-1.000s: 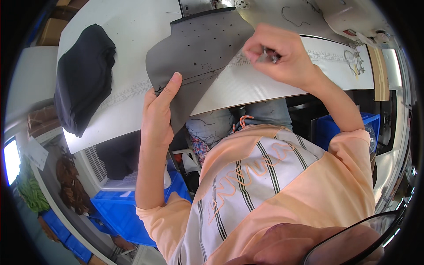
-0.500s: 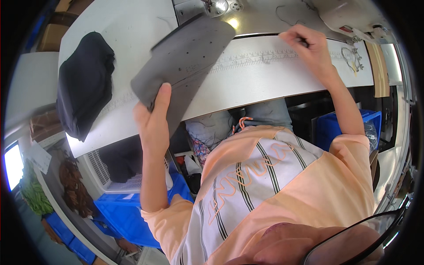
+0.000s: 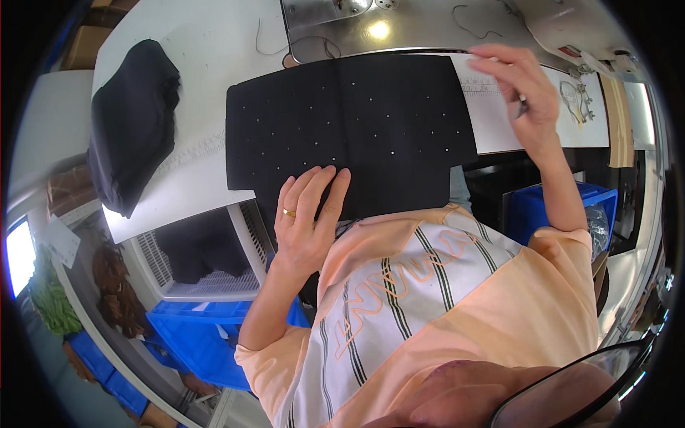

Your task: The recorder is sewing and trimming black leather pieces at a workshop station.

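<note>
A black cloth piece (image 3: 399, 100) dotted with small pale spots lies spread over the table's front edge, its near part hanging toward my lap. My left hand (image 3: 307, 214), with a gold ring, rests on its near left part, fingers stretched out over the cloth. Just past the cloth's right side, my right hand (image 3: 524, 93) hovers with its forefinger extended. A small dark metallic tool (image 3: 521, 108) sits in that palm under the bent fingers; its kind is mostly hidden. More folded black cloth (image 3: 135, 121) lies at the table's left end.
The white table (image 3: 207, 36) carries a printed ruler strip. Behind the cloth are a metal machine plate (image 3: 421, 28) and loose thread (image 3: 474, 28). A white basket (image 3: 214, 285) with dark cloth stands below left, over a blue crate (image 3: 207, 342). Another blue crate (image 3: 531, 214) is at right.
The cloth, held up folded with its grey side showing, now lies opened out, black side up. My left hand has gone from gripping its edge to lying on it. My right hand moved slightly right.
</note>
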`<state>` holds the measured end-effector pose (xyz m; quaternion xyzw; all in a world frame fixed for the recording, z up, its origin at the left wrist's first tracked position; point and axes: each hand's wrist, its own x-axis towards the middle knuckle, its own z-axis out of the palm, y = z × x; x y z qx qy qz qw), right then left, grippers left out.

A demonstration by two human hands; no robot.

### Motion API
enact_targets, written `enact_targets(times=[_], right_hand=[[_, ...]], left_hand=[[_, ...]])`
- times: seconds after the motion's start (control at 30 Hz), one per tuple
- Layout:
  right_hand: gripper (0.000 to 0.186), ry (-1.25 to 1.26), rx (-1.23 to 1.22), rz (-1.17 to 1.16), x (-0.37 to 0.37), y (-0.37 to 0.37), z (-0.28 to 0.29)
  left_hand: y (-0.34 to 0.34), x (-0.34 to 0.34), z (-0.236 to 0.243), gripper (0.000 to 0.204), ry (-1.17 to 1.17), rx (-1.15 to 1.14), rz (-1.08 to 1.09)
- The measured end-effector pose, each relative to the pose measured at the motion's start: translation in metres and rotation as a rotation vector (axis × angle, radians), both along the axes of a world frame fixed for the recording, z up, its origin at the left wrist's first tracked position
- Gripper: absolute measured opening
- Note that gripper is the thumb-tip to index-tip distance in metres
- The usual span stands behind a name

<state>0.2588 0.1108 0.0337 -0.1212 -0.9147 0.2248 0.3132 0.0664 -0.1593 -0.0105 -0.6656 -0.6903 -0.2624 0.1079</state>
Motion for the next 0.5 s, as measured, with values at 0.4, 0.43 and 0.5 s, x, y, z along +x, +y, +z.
enact_targets(times=[0.4, 0.43, 0.5], right_hand=[[0.055, -0.272, 0.460, 0.106, -0.037, -0.006, -0.014], [0.054, -0.291, 0.416, 0.045, -0.046, 0.002, -0.008], [0.052, -0.307, 0.388, -0.046, -0.058, 0.023, 0.002]], left_hand=[[0.037, -0.019, 0.026, 0.034, 0.020, -0.030, -0.062], [0.050, -0.028, 0.027, 0.035, 0.046, -0.015, -0.097], [0.082, -0.046, 0.026, 0.037, 0.127, 0.038, -0.136]])
